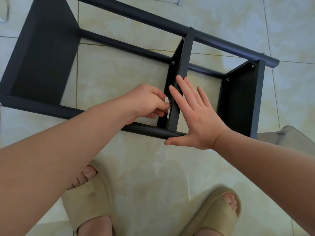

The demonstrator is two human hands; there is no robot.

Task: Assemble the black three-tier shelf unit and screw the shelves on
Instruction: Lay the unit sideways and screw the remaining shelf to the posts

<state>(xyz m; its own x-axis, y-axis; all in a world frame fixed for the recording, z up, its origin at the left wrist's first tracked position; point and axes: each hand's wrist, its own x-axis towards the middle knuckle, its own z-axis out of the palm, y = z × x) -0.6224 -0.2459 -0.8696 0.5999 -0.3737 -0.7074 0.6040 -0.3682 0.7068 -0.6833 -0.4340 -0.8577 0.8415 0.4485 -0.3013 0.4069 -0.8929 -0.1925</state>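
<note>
Left hand (144,101): fingers curled, pinching a small white piece (166,100) at the left face of the middle shelf (185,57). Right hand (199,116): fingers straight and spread, laid flat against that shelf's edge, thumb beside the near pole (150,130). Black shelf unit (46,57): lying on its side on the tiled floor (136,167), three shelves standing between the poles.

Shelf unit (153,21) on its side on floor (153,167). Middle shelf (183,62) sits between wide shelf (44,57) at left and end shelf (242,99) at right. Left hand (146,101), pinching small part (166,100), at its left face; right hand (199,116) flat on its right. Slippers (88,198) on near side.
</note>
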